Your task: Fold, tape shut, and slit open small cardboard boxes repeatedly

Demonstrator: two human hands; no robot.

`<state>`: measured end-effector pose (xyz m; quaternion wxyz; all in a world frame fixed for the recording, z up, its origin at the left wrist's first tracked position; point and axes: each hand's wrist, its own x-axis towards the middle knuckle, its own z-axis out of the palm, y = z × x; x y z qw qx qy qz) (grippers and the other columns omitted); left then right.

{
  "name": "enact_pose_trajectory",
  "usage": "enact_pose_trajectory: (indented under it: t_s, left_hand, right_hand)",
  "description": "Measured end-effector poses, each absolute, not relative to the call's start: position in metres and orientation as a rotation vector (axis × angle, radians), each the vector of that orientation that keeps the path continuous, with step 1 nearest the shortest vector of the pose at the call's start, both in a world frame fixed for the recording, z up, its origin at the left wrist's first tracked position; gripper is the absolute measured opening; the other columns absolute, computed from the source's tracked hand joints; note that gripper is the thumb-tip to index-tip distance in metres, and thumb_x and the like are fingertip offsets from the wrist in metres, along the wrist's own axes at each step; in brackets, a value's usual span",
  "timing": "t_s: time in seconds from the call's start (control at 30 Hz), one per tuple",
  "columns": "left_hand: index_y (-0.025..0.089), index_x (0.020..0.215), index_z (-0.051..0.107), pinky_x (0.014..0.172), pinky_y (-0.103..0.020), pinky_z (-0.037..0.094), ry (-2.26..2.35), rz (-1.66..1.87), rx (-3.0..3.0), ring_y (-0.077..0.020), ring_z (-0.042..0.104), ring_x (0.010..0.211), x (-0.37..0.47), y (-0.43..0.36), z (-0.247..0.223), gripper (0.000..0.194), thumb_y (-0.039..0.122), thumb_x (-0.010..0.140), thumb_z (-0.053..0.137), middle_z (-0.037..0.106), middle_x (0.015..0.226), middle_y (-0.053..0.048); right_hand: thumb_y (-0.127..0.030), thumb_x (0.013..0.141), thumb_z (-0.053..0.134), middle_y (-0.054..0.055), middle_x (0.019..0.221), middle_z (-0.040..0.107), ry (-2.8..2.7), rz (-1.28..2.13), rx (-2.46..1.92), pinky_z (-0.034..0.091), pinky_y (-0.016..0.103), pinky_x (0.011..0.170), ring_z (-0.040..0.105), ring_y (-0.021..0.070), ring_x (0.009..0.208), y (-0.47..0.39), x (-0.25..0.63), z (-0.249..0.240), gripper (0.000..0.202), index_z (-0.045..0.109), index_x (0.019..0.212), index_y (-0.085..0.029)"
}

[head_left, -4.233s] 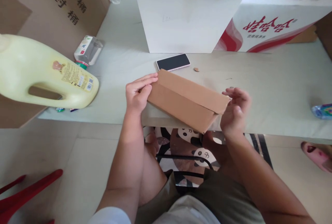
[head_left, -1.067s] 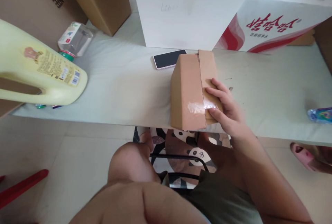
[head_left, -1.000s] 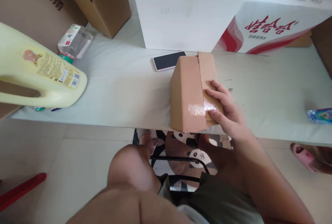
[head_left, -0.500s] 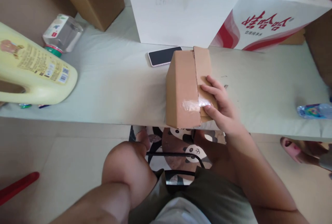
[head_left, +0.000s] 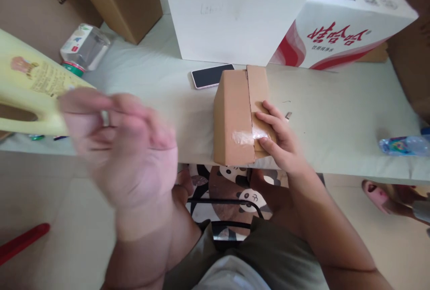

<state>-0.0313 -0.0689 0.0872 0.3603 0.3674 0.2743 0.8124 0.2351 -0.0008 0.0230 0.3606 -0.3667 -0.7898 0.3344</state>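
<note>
A small brown cardboard box (head_left: pixel 235 101) stands at the table's front edge, with a strip of clear tape shining across its flap seam. My right hand (head_left: pixel 280 140) holds the box from the right, fingers over the flap and thumb by the tape. In the air left of the box, my left hand (head_left: pixel 127 146) is raised, palm facing me, blurred by motion. Its fingers curl in against the thumb; I cannot make out whether anything small is between them. Behind the box lies a phone (head_left: pixel 206 77), screen up and partly hidden by it.
At left stand a yellow jug (head_left: pixel 30 75) and a clear plastic jar (head_left: pixel 85 48). White cartons (head_left: pixel 235 16) and brown boxes (head_left: pixel 131 3) line the back. A small metallic piece (head_left: pixel 288 115) lies right of the box. Farther right is a plastic bottle (head_left: pixel 403 145). Another person's foot (head_left: pixel 378 196) shows below.
My left hand has come up from below, out of sight under my left forearm, into view left of the box. My right hand stays on the box, and the view has shifted slightly.
</note>
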Motion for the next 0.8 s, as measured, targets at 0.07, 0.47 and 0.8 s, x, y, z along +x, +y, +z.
enact_pose_trajectory:
  t_s: [0.07,0.47,0.8]
  left_hand:
    - [0.024,0.083,0.075,0.032,-0.015,0.037,0.714,2.077,1.092,-0.0009,0.046,0.038,-0.020,-0.062,0.081,0.008,0.024,0.082,0.083,0.071,0.070,0.010]
    - [0.024,0.101,0.074,0.099,-0.039,0.056,1.127,1.355,2.184,-0.0211,0.073,0.109,0.012,-0.054,0.054,0.011,0.028,0.095,0.066,0.081,0.101,-0.003]
    - [0.025,0.117,0.064,0.118,-0.051,0.043,1.231,1.479,2.507,-0.0253,0.068,0.112,0.024,-0.053,0.021,0.044,0.022,0.074,0.073,0.077,0.109,-0.004]
  right_hand:
    - [-0.049,0.095,0.062,0.004,0.166,0.041,-2.033,0.868,-0.963,0.031,0.054,0.131,0.035,0.0298,0.157,-0.001,0.234,0.023,0.048,0.060,0.140,-0.033]
    - [-0.050,0.094,0.061,0.008,0.166,0.040,-2.011,0.900,-0.962,0.031,0.054,0.130,0.036,0.0294,0.156,0.000,0.229,0.024,0.051,0.060,0.140,-0.028]
    - [-0.044,0.096,0.056,0.010,0.157,0.052,-2.041,0.780,-0.890,0.029,0.056,0.131,0.043,0.0278,0.152,-0.002,0.225,0.024,0.048,0.062,0.141,-0.025]
